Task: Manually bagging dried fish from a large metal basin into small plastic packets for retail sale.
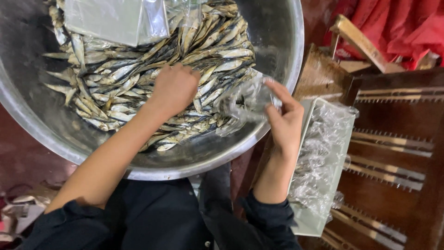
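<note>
A big round metal basin [37, 115] holds a heap of small dried silvery fish [138, 69]. My left hand [173, 88] reaches into the heap, its fingers buried among the fish and curled around some of them. My right hand [284, 122] is at the basin's right rim. It pinches a clear plastic bag [245, 104] that hangs open over the fish.
A stack of clear plastic bags [111, 18] lies on the fish at the back. A pale tray [323, 171] lined with crumpled clear plastic stands to the right, on a dark wooden frame with slats [393, 139]. Red cloth [407, 23] is at the far right.
</note>
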